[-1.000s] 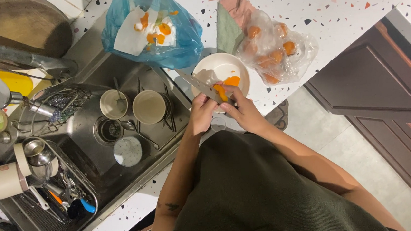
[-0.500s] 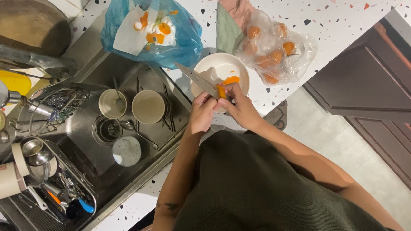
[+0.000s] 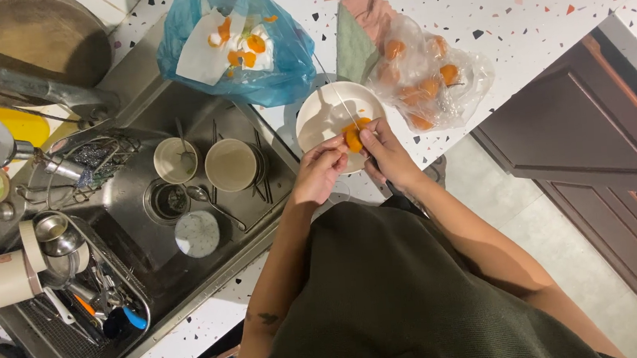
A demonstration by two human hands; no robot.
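Observation:
Over a white bowl [image 3: 321, 114] on the speckled counter, both my hands meet. My left hand [image 3: 319, 173] pinches a small orange fruit [image 3: 352, 138] at the bowl's near edge. My right hand [image 3: 390, 154] grips a knife [image 3: 341, 104], its thin blade seen edge-on and running up across the bowl from the fruit. Another orange piece [image 3: 362, 122] lies in the bowl right behind the fruit.
A clear bag of orange fruits [image 3: 428, 79] lies right of the bowl, a blue bag of peels and paper [image 3: 243, 45] behind it. The steel sink [image 3: 140, 128] on the left holds two cups, a spoon and a lid. A utensil rack [image 3: 78, 296] sits at its near left.
The knife blade has swung from lying flat and pointing left to standing edge-on over the bowl. Both hands have moved slightly closer onto the fruit.

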